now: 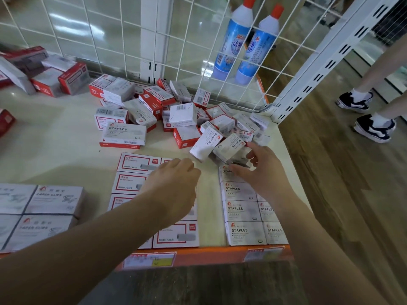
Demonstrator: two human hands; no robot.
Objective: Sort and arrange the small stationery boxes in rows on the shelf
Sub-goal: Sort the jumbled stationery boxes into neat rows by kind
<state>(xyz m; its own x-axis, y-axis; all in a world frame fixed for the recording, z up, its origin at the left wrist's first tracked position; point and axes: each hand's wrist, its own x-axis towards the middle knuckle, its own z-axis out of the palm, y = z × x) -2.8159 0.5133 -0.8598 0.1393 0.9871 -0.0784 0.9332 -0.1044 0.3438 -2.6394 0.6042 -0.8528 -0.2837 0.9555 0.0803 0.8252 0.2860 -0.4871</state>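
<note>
- Two hands reach over the shelf (55, 137); the left hand (176, 172) lies knuckles-up on the red-bordered rows, fingers curled under, and whether its grip holds a box cannot be told.
- Right hand (262, 164) hovers at the near edge of the loose pile, fingers spread and relaxed, its grip holding nothing; its fingertips are just beside a tilted white staples box (231, 146).
- Another tilted staples box (207, 140) leans against that one on its left, between the two hands and a little farther back.
- Loose pile of red and white boxes (176, 111) fills the back right corner of the shelf, against the wire grid (123, 36).
- Red-bordered boxes (136, 162) lie flat in rows near the front edge, partly under the left forearm.
- White staples rows (242, 210) run along the right edge of the shelf down to the front edge, directly under the right wrist.
- Paper clips boxes (55, 198) sit at the front left, well apart from both hands.
- More red boxes (55, 75) lie at the back left.
- Two blue bottles (246, 45) with red caps stand behind the grid.
- Price label (152, 259) is fixed to the orange front edge.
- Another person's shoes (372, 126) stand on the wooden floor to the right.
</note>
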